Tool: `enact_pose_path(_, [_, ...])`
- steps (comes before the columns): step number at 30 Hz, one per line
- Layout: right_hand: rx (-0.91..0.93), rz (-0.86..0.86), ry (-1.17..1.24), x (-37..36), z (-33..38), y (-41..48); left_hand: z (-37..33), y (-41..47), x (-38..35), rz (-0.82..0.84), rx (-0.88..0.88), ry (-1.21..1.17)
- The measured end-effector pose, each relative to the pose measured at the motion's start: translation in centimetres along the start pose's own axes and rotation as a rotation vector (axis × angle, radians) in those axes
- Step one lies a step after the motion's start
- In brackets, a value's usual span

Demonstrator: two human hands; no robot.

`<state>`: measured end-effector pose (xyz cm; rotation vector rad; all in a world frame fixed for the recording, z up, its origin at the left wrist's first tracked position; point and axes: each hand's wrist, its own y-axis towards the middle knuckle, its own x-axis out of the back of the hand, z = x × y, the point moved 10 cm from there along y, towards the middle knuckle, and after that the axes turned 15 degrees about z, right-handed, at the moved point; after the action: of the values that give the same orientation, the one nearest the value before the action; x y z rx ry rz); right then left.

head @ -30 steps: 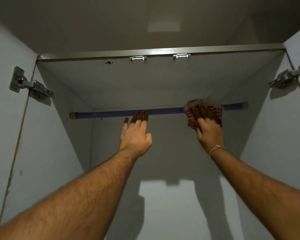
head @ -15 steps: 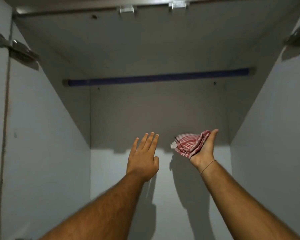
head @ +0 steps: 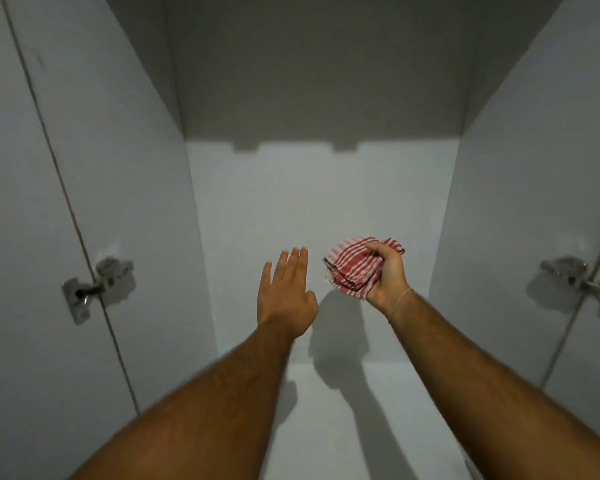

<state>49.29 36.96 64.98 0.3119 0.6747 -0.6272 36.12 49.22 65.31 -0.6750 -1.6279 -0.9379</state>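
Observation:
A bunched red-and-white striped cloth (head: 352,268) sits in my right hand (head: 387,275), whose fingers curl round it in front of the white back wall (head: 309,202) of an open wardrobe. My left hand (head: 286,292) is held up beside it, fingers straight and close together, back of the hand toward me, holding nothing. A thin band circles my right wrist. Neither hand plainly touches the wall.
White side panels (head: 146,202) close in on the left and right. Metal door hinges sit on the left (head: 94,289) and the right (head: 582,282). The wardrobe floor (head: 326,410) lies below my forearms. Shadow covers the upper back wall.
My view has dropped from the blue hanging rail down the back wall; the rail is out of sight. Both hands came down from the rail, the right one still holding the cloth.

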Motion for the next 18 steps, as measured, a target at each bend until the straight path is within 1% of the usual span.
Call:
enact_pose_path(2, [-0.035,-0.082,0.007,2.7,-4.3,-2.2,0.7,-3.4,-4.7,0.095,0.012,-0.068])
enact_pose_path(5, [-0.150,-0.168,-0.030,6.5,-10.9,-6.6,1.6,-9.3,-12.1,0.211,0.025,-0.100])
enact_pose_path(9, [-0.275,-0.279,-0.048,11.4,-18.6,-14.5,2.7,-17.0,-20.5,0.324,0.042,-0.194])
enact_pose_path(11, [-0.351,-0.352,-0.051,15.6,-22.7,-19.7,1.8,-22.1,-25.4,0.407,0.015,-0.238])
enact_pose_path(13, [-0.468,-0.477,-0.047,20.3,-26.4,-26.3,0.8,-27.0,-29.2,0.438,-0.018,-0.266])
enact_pose_path(14, [-0.516,-0.500,-0.021,22.1,-28.1,-29.0,0.4,-29.0,-30.9,0.471,-0.029,-0.281])
enact_pose_path(15, [-0.549,-0.541,-0.002,23.7,-29.2,-31.9,-0.3,-31.0,-32.8,0.531,-0.041,-0.266])
enact_pose_path(17, [-0.595,-0.626,-0.044,27.7,-30.7,-37.1,-1.7,-35.1,-36.5,0.640,-0.039,-0.260])
enact_pose_path(18, [-0.628,-0.678,-0.055,29.6,-31.4,-39.6,-2.2,-37.0,-37.7,0.642,-0.036,-0.288])
